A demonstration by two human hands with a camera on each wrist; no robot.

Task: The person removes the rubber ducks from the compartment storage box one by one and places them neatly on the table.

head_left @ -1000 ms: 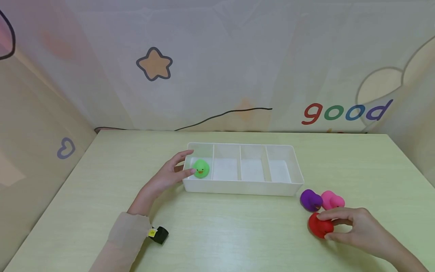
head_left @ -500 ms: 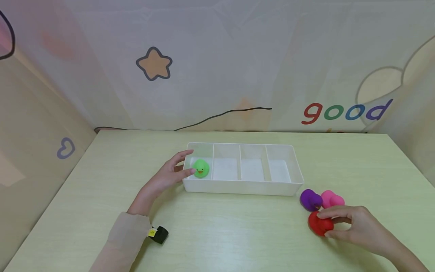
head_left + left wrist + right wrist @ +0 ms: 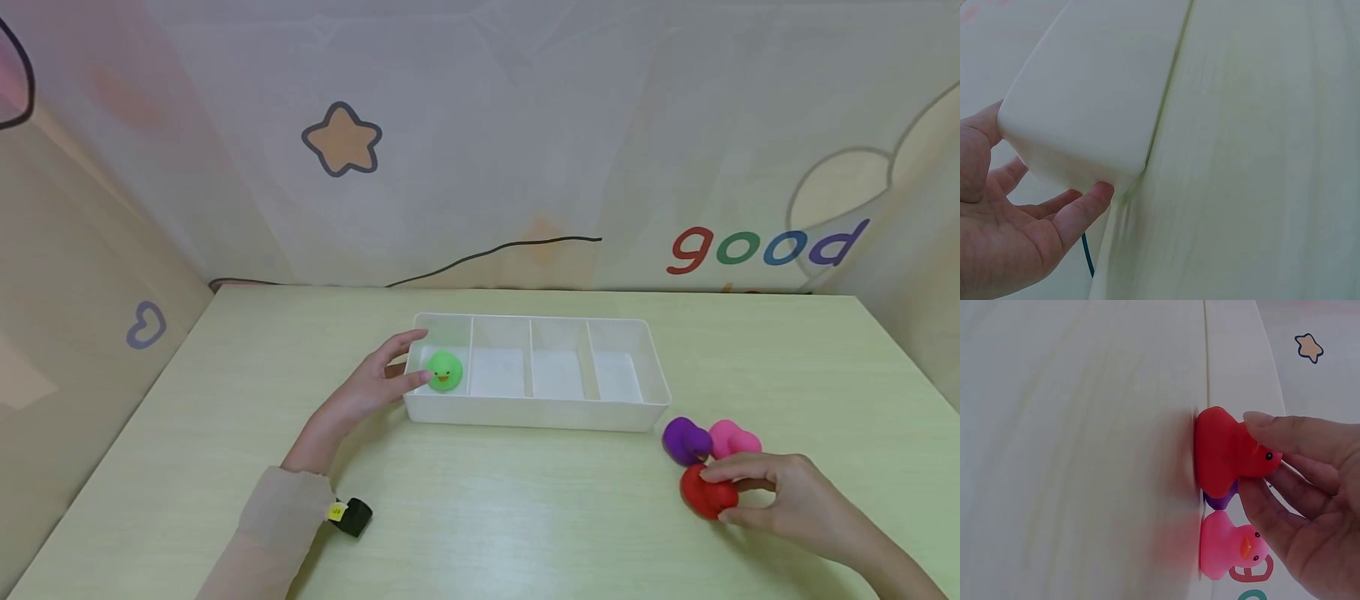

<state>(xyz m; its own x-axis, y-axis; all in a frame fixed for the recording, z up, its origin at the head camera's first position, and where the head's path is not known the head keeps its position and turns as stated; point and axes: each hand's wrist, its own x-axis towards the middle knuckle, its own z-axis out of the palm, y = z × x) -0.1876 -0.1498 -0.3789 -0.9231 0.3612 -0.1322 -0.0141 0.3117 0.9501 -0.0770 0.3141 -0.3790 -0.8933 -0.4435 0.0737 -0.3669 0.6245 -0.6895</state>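
On the right of the head view, my right hand (image 3: 787, 500) pinches a red rubber duck (image 3: 697, 493) by its head between thumb and fingers. In the right wrist view the duck's flat base (image 3: 1199, 456) is right at the tabletop. Close behind it are a purple duck (image 3: 684, 441) and a pink duck (image 3: 731, 438). My left hand (image 3: 375, 375) holds the left end of a white divided tray (image 3: 525, 414), thumb and fingers spread across that end wall (image 3: 1079, 153). A green duck (image 3: 446, 372) sits in the tray's leftmost compartment.
The tray's other compartments hold nothing. A black strap piece with a yellow tag (image 3: 352, 517) shows at the left cuff. A printed cloth (image 3: 480, 150) stands along the table's (image 3: 487, 500) back edge and sides.
My right hand and the red duck have shifted slightly away from me, toward the purple and pink ducks. The left hand and the tray stay where they were.
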